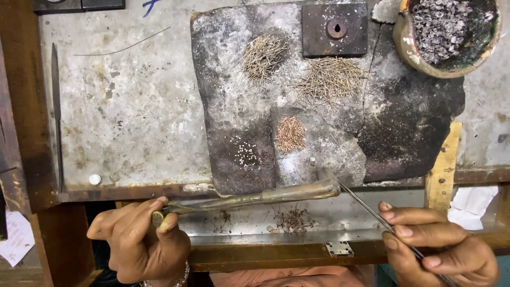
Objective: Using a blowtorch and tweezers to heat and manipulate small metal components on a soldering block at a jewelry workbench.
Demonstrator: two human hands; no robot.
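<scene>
My left hand (139, 238) grips the near end of a long brass blowpipe torch (265, 196), which lies across the bench's front edge with its tip pointing right. My right hand (435, 247) holds thin metal tweezers (361, 204); their tip meets the torch's tip at the front of the charred soldering slab (223, 106). On the slab lie two heaps of thin wire pins (264, 55) (330, 78), a smaller copper-coloured heap of short pieces (290, 133) and a cluster of tiny white beads (245, 155).
A clay bowl (411, 45) of grey scraps stands at the back right. A dark square metal block (334, 29) sits on the slab's far edge. A long blade (56, 117) lies at the left. Small wire bits (292, 219) litter the lower tray.
</scene>
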